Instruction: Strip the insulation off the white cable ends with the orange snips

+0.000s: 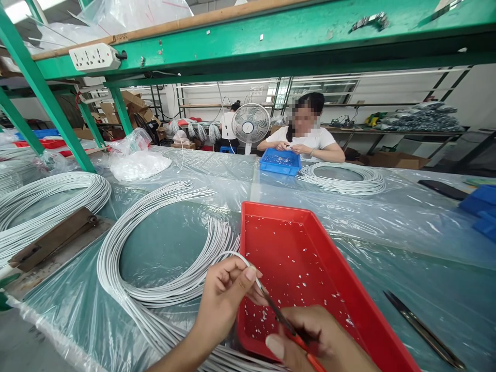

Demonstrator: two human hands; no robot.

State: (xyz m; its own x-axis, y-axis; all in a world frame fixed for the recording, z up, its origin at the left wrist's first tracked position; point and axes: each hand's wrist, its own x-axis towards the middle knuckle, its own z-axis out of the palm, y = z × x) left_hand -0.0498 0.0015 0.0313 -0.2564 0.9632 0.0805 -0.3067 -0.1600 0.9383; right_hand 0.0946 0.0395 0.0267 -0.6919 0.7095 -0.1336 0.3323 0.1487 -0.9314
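My left hand (228, 289) pinches a white cable (234, 253) near its end, over the left edge of a red tray (349, 289). In my right hand (318, 336) is a tool with orange-red handles and dark blades, seemingly scissors (282, 316). The blade tips meet the cable end just beside my left fingertips; whether they are closed on it I cannot tell. Small white scraps lie scattered in the tray. Left of it, a bundle of white cables (110, 258) lies coiled on the plastic-covered table, one strand running up to my left hand.
Metal tweezers (424, 328) lie right of the tray. A rusty metal cutter (54, 240) and another cable coil (93, 188) are at left. Across the table a person (325, 139) works over a blue tray (279, 169). A green shelf beam (232, 46) spans overhead.
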